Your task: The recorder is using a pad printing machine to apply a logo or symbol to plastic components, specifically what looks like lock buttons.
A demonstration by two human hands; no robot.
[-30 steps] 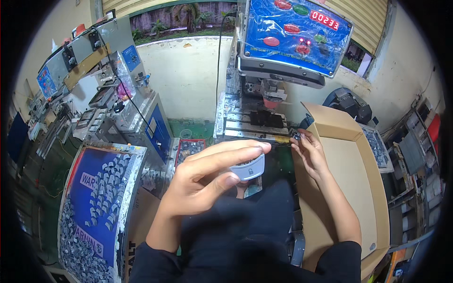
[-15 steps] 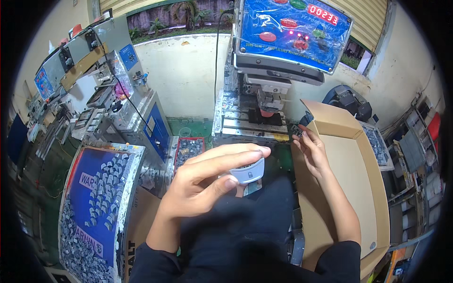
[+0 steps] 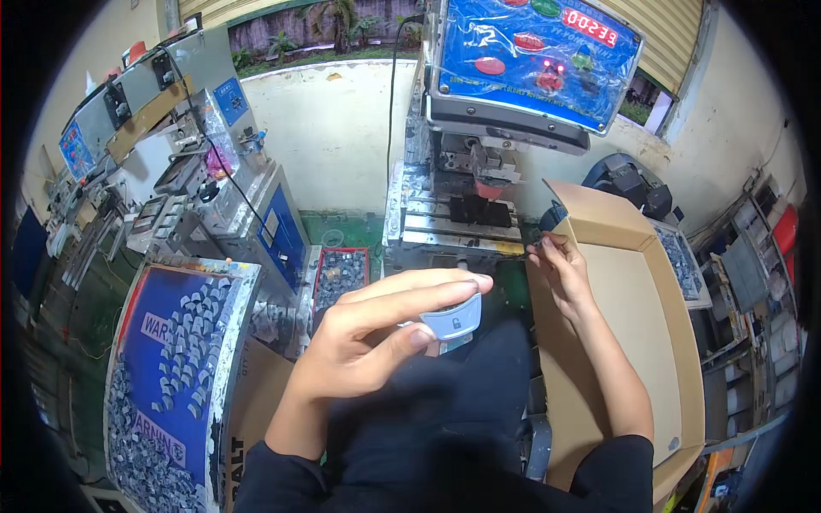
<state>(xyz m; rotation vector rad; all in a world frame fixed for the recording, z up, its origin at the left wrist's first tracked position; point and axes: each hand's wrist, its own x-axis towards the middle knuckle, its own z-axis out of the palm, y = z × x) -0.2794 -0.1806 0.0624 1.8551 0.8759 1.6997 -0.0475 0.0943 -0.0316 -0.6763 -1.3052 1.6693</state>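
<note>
My left hand (image 3: 376, 329) pinches a small curved grey plastic cap (image 3: 453, 320) between thumb and fingers. The cap's face, marked with a dark padlock symbol, is turned toward me. Farther off, my right hand (image 3: 563, 272) is raised by the left edge of the cardboard box (image 3: 629, 295), thumb and fingers closed at the tips. A small dark piece (image 3: 534, 237) shows at those fingertips; its kind is too small to make out. Ahead stands a printing machine (image 3: 466, 224) with a red pad (image 3: 489, 190) above its metal bed and a blue control panel (image 3: 534, 64).
At the left, a blue board (image 3: 205, 432) carries many small grey caps, some in rows and some heaped. A red tray (image 3: 340, 278) with more pieces stands on the floor beyond my left hand. Another machine (image 3: 231, 201) stands at the back left; shelving (image 3: 753, 282) lines the right.
My right fingers have drawn closer together around the small dark piece. The cap in my left hand has shifted slightly. The machine's red pad sits a little higher.
</note>
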